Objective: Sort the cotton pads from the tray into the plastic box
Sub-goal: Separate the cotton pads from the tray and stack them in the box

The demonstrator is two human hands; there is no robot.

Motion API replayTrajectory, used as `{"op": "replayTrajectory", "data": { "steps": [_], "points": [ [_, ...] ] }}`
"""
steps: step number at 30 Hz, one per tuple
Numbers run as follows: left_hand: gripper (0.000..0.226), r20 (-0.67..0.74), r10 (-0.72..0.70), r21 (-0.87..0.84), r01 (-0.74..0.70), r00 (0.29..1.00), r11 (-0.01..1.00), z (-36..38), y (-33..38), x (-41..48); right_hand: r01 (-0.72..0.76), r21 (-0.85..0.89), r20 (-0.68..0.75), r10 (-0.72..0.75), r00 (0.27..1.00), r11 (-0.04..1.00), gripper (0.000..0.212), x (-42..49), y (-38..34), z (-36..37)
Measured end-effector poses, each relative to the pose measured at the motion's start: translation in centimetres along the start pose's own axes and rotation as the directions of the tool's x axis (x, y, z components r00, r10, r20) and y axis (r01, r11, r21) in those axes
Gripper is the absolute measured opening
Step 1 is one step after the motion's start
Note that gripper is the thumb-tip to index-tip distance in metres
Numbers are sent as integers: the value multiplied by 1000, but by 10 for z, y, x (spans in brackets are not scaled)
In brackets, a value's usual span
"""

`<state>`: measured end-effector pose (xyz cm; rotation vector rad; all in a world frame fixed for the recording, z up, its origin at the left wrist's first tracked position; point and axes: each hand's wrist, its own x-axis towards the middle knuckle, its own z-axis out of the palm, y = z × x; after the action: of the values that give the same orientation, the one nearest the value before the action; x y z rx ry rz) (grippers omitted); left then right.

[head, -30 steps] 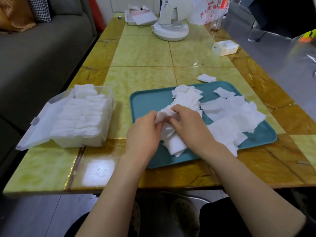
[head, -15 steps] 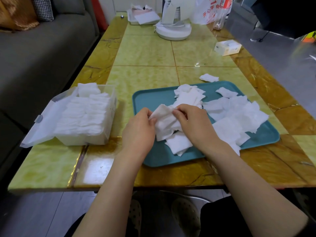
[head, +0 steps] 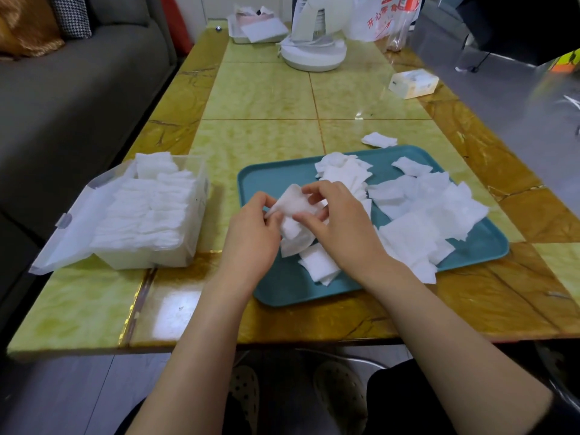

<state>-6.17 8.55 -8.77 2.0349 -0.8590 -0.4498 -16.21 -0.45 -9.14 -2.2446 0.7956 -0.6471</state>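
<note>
**Both hands squaring up a bunch of pads over the tray**

Nearest me, a small stack of pads (head: 320, 265) is lying on the teal tray (head: 276, 287) just under the right wrist, probably parked there as a ready batch. Right above it the left hand (head: 251, 233) and right hand (head: 342, 227) are meeting, fingers curled. They are pinching a held bunch of cotton pads (head: 293, 204) from opposite sides, thumbs and fingertips on its edges. The bunch is hanging tilted, clear of the tray. It looks like they are aligning it so it goes in as one neat pack. How many pads it holds, I can't tell.

Well left of the left hand, the plastic box (head: 201, 196) is sitting with its lid (head: 69, 227) lying open away from the hands, so the way in is unobstructed. The packed pads (head: 147, 211) are standing in rows and nearly filling it.

Right of the right hand, a loose pile (head: 423, 215) is sprawling across the tray, overlapping and unsorted, so plenty of work is remaining. Just beyond the right fingers, a rough stack (head: 342, 171) is waiting. Past the tray's far rim, one stray pad (head: 378, 140) is lying on the table (head: 257, 95). Farther off are a fan base (head: 314, 53) and a small white carton (head: 412, 83).
</note>
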Motion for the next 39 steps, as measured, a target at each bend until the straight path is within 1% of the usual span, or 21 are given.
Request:
{"op": "replayTrajectory", "data": {
  "steps": [3, 6, 9, 11, 12, 13, 15, 17, 20, 23, 25, 27, 29, 31, 33, 34, 36, 39],
  "points": [
    [6, 17, -3, -28, 4, 1000, 1000, 0, -1, 0, 18, 1, -30, -18, 999, 1000, 16, 0, -1, -2],
    [4, 31, -4, -33, 5, 1000, 999, 2, -2, 0, 36, 9, -42, -35, 999, 999, 15, 0, -2, -2],
    [12, 12, 69, -32, -69, 998, 997, 4, -1, -2, 17, 44, -20, -17, 1000, 999, 5, 1, -2, -3],
    [8, -24, 141, 9, -140, 990, 990, 3, 0, -2, 17, 74, -4, -17, 1000, 997, 10, 0, -1, -2],
    [5, -41, 154, 20, -154, 987, 988, 3, 0, -2, 24, 97, -9, -23, 1000, 995, 13, 0, -2, -2],
    [8, -56, 158, 15, -157, 986, 987, 2, -1, -2, 27, 128, -23, -24, 999, 991, 17, 0, -3, -2],
    [17, -91, 136, -40, -140, 986, 989, 2, -1, 0, -8, 202, -47, 18, 999, 979, 22, 0, -5, -3],
    [19, -121, 108, -90, -119, 987, 989, 0, 0, 1, -67, 247, -24, 76, 997, 967, 21, 2, -6, -3],
    [20, -107, 59, -181, -78, 992, 980, 1, 3, 1, -95, 217, 18, 94, 995, 971, 10, 3, -4, -3],
    [16, -60, 32, -254, -47, 998, 966, 1, 6, -1, -61, 189, -22, 67, 998, 980, 1, 2, -5, -3],
    [11, -55, 45, -256, -57, 998, 965, 1, 7, -2, -55, 170, -18, 58, 998, 984, 1, 2, -5, -4],
    [9, -58, 52, -244, -65, 997, 968, 0, 7, -1, -50, 161, -4, 51, 999, 986, 6, 2, -4, -4],
    [12, -55, 42, -230, -54, 998, 972, -1, 5, 1, -55, 197, -16, 59, 998, 979, 15, 2, -5, -4],
    [12, -44, 40, -219, -49, 998, 975, -1, 6, -1, -70, 269, -41, 84, 996, 960, 22, 2, -6, -4],
    [23, -55, 27, -229, -39, 998, 973, -1, 7, -2, -89, 307, -69, 116, 991, 948, 22, 3, -5, -4],
    [21, -64, 18, -239, -32, 998, 971, -2, 8, -2, -103, 309, -77, 132, 988, 945, 21, 3, -4, -3],
    [8, -80, -1, -249, -19, 997, 968, -2, 9, -2, -116, 286, -85, 146, 986, 951, 20, 3, -2, -3],
    [11, -95, -18, -272, -9, 995, 962, -3, 8, -1, -119, 273, -69, 143, 987, 955, 18, 2, -3, -4]
  ]
}}
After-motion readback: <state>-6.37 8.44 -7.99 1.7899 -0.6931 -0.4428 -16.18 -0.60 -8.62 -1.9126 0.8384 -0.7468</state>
